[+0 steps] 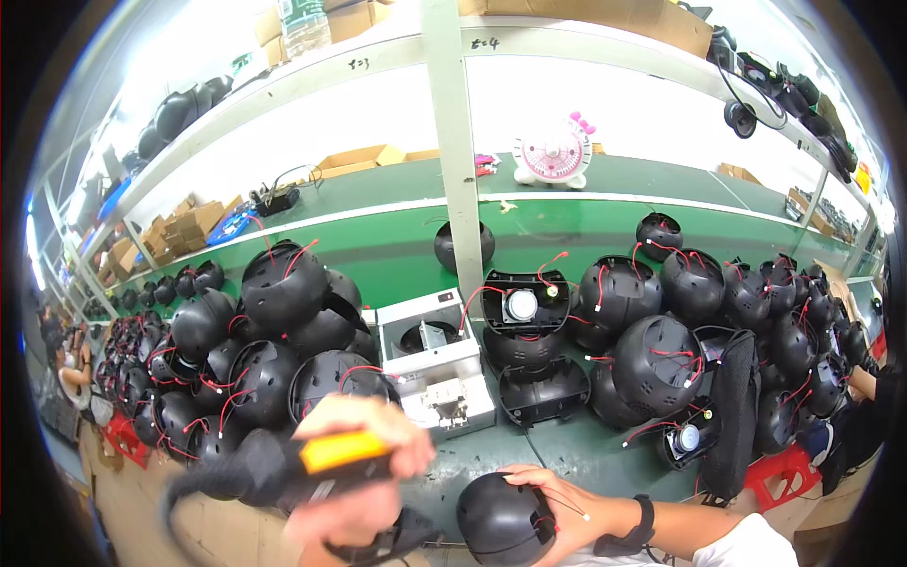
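My left hand (364, 430), smeared by motion, is wrapped round a black-and-yellow hand tool (345, 452) at the lower middle-left. A dark cord seems to curve away from the tool's left end; its exact kind is too blurred to tell. Just below, a black piece (392, 539) shows partly, mostly hidden by the hand. To its right, my right hand (559, 515) grips a round black plastic shell (496, 520) from its right side, near the bench's front edge. Thin wires with a small white connector lie across those fingers. The two hands are apart.
A white-grey box-shaped fixture (430, 350) stands at the bench's middle. Right of it sits an open shell with a round speaker (521, 305). Black shells with red wires (283, 288) pile up on both sides. A metal post (453, 142) rises behind; a pink fan (554, 151) stands farther back.
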`<state>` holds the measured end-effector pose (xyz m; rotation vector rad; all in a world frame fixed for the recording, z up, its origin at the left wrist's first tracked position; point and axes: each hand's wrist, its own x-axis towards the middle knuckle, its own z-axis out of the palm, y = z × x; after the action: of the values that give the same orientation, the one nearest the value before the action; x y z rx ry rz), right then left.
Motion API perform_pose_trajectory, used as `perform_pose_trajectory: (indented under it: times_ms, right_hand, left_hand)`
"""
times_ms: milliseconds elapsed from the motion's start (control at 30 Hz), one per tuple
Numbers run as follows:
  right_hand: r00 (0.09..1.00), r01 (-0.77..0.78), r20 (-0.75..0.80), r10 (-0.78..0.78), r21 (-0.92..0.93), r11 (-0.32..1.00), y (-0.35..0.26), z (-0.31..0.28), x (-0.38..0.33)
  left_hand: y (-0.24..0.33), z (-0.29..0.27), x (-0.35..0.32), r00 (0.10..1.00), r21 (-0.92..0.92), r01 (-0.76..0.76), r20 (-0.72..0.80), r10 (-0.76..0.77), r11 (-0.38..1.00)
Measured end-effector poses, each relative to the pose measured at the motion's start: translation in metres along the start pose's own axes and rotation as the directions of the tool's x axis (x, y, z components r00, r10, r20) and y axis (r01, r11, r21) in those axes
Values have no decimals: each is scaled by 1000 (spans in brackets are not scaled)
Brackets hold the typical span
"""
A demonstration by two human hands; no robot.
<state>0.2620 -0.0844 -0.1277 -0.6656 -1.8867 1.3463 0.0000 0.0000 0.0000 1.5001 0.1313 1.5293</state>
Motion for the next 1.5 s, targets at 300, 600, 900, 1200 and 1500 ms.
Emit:
perform_pose_trajectory:
  times_ms: [300, 600, 900, 1200, 1500]
  right_hand:
    - [985, 70, -160, -71, -10, 997, 17, -11, -6]
    - [986, 155, -64, -155, -1, 988, 13, -29, 2]
    - [975, 161, -145, -168, -62, 985, 14, -30, 0]
    - [976, 155, -154, -152, 11, 988, 18, -32, 0]
    - [978, 170, -130, -164, 37, 985, 19, -37, 1]
  left_hand:
    - [-78, 8, 26, 869, 237, 342, -447, -210, 909]
    - [-59, 21, 8, 825, 129, 260, -544, -151, 957]
    - [-80, 11, 22, 846, 211, 283, -515, -139, 936]
    - [-89, 11, 49, 657, 116, 559, -666, -353, 821]
    - [-42, 35, 30, 612, -77, 377, -728, -310, 923]
